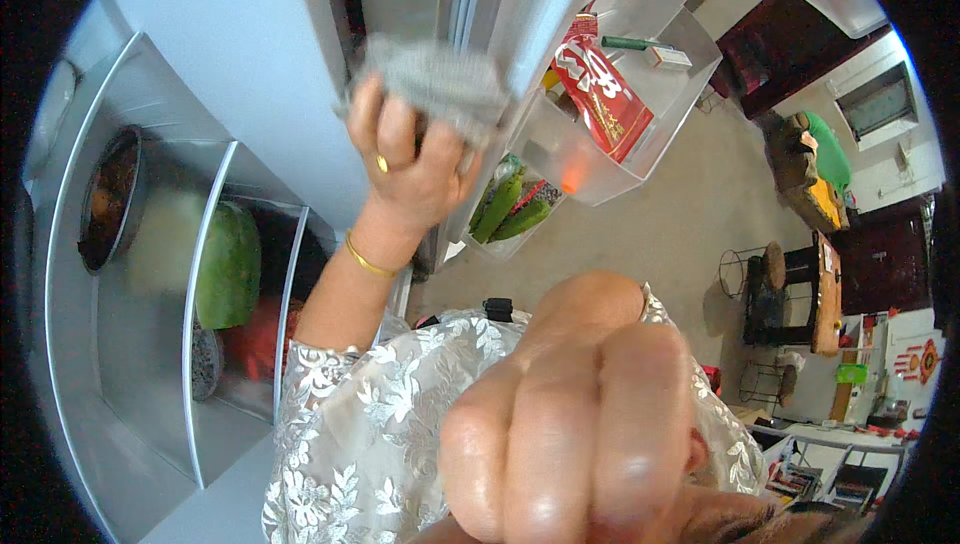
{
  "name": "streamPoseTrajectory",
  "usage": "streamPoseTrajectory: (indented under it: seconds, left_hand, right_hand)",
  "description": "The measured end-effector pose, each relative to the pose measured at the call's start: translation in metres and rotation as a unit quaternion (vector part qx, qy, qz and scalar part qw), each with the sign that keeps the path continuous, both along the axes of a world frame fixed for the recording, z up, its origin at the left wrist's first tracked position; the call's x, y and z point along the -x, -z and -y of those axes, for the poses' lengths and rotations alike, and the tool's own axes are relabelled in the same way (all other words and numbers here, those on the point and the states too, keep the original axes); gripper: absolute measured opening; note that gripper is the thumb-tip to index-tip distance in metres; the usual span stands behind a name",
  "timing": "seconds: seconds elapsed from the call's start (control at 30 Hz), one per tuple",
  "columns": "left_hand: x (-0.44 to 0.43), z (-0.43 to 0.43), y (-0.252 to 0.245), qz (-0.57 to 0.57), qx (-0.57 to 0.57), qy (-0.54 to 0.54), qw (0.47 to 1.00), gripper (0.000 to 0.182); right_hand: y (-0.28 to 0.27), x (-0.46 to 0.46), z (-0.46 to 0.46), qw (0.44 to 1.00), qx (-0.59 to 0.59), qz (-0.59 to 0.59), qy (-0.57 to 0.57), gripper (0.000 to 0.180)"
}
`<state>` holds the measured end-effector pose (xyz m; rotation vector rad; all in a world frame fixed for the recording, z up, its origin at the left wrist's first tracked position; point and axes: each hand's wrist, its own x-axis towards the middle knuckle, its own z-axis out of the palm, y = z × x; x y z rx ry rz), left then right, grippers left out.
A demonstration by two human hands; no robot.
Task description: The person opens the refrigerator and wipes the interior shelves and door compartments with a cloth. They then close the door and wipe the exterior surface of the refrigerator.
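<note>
My left hand point(411, 150), with a gold ring and a gold bracelet, holds a grey cloth point(435, 82). Motion blurs the cloth, which lies over the edge between the refrigerator body and its door point(544, 26); whether it touches the surface is hard to tell. My right hand point(562, 424) is very near the camera with its fingers curled in; their inner side is hidden. To the left are the refrigerator's shelves point(196, 319), with a piece of green-skinned melon point(231, 266) and a dark pot or bowl point(112, 199).
Clear door bins point(679, 146) hold a red printed packet point(604, 93), a small white box point(670, 57) and a green stick-like item point(634, 42). Green vegetables point(510, 210) lie in a lower bin. Across the floor point(637, 236) stand a wooden table point(827, 296) and stools point(774, 266).
</note>
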<state>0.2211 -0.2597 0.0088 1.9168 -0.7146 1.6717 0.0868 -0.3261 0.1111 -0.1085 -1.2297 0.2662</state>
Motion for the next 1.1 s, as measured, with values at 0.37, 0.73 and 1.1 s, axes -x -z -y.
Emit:
streamPoseTrajectory:
  seconds: [0.37,0.73,1.1]
  left_hand:
    - [0.019,-0.017,0.037,-0.121,-0.048,0.08,0.988,0.036]
    - [-0.012,-0.003,-0.118,0.037,0.006,0.051,0.998,0.04]
    - [0.021,-0.017,0.039,-0.162,-0.039,0.094,0.982,0.043]
  right_hand:
    - [-0.001,-0.058,0.049,0.677,0.125,0.201,0.696,0.039]
    - [0.002,-0.122,0.058,0.585,0.185,0.086,0.785,0.059]
    - [0.027,-0.144,0.057,0.571,0.125,0.125,0.802,0.057]
